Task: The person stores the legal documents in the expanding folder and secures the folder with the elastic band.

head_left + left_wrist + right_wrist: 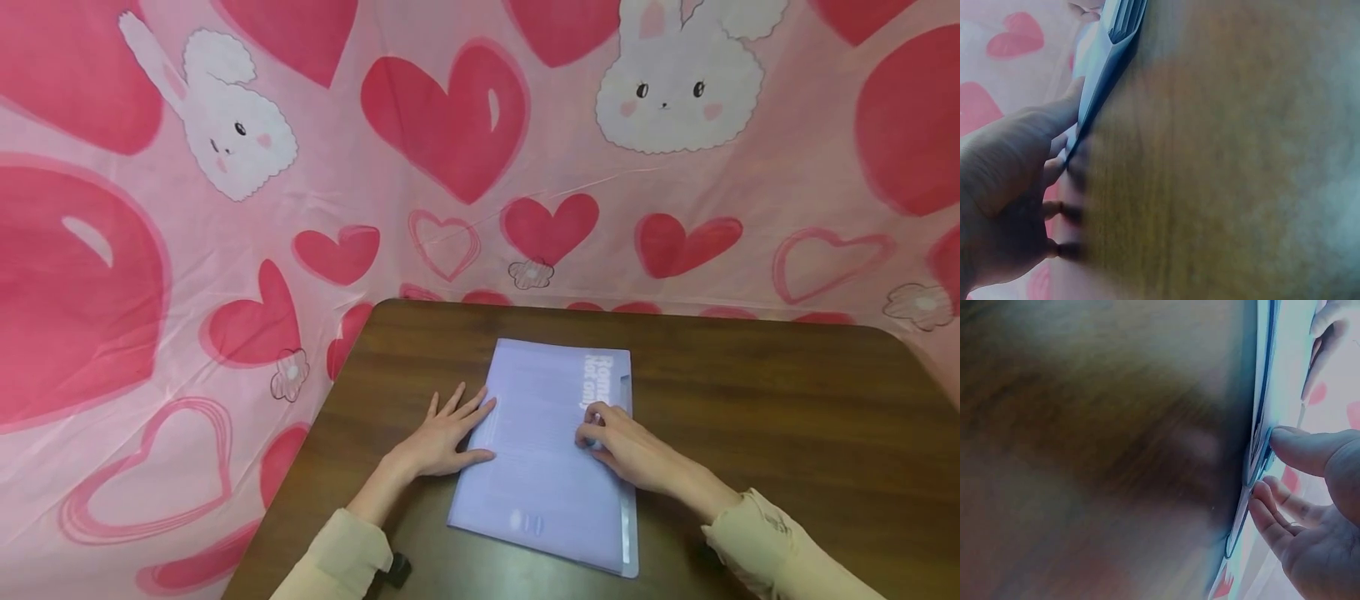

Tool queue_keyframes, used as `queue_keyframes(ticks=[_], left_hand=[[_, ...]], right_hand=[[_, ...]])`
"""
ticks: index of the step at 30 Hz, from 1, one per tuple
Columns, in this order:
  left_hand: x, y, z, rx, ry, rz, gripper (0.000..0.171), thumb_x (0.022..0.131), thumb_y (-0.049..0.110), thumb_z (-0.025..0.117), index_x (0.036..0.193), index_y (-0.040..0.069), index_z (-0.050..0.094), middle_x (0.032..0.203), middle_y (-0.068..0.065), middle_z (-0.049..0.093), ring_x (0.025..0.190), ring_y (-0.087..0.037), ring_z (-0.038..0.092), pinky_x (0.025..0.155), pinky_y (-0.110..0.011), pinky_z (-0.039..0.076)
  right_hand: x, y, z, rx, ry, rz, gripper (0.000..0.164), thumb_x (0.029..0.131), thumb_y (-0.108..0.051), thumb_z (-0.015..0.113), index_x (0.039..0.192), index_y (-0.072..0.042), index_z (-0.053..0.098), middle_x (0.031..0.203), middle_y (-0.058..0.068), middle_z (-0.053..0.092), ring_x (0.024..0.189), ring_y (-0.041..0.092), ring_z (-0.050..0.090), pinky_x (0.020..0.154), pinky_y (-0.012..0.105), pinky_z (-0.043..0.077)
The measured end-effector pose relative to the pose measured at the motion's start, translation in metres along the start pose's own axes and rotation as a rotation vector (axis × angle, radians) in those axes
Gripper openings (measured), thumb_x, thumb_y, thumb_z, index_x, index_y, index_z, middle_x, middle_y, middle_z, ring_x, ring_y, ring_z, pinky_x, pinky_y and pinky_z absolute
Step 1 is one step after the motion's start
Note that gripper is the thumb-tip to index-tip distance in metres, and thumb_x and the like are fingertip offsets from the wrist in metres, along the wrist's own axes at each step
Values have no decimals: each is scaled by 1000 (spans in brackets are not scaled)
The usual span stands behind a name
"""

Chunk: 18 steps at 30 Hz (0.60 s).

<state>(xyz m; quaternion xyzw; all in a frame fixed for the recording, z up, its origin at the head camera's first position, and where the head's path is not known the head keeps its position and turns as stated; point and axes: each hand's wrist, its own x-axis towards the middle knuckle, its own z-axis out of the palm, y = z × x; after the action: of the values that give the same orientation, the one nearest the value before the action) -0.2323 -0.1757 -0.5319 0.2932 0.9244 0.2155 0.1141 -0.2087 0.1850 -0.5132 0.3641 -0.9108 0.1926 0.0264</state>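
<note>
A pale purple expanding file (540, 492) lies closed on the table, with white lettering near its upper right corner. Its pleated end (1125, 22) shows in the left wrist view. My left hand (442, 437) rests on the file's left edge, fingers spread, the thumb and some fingertips on the cover. On the right side of the cover, my right hand (626, 446) has its fingers bent and pinches at the file near its right edge. In the right wrist view the thumb (1300, 450) touches the file's edge, with curled fingers close beside it. The exact part pinched is partly hidden.
The file lies on a dark brown wooden table (772, 417) with rounded far corners. Pink cloth (555, 167) printed with hearts and rabbits hangs behind the table and to its left. A small black object (399, 571) shows by the left sleeve.
</note>
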Motion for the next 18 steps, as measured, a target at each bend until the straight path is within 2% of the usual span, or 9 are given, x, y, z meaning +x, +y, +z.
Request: queue_keyframes(ticks=[4,12,18], left_hand=[[0,2,-1,16,-6,-16,89,103,55,70,175,22,29,185,-7,19,172,-47,6,132,-81,-2],[-2,1,-1,22,-6,-25,89,103,56,70,176,25,28,186,-4,17,173,-45,6,132,-80,-1],[2,0,-4,39,1,-30,88,104,58,69,176,27,28,186,-1,17,174,-42,6,133,-79,1]], right_hand=[[-5,1,3,21,27,18,27,93,1,84,107,-21,77,116,2,61,104,21,58,90,43,57],[-20,1,16,11,201,71,30,91,3,85,112,-13,71,115,1,67,107,19,65,92,42,63],[-24,-1,13,-3,163,112,31,94,-13,87,121,-13,71,124,3,65,113,21,63,94,44,64]])
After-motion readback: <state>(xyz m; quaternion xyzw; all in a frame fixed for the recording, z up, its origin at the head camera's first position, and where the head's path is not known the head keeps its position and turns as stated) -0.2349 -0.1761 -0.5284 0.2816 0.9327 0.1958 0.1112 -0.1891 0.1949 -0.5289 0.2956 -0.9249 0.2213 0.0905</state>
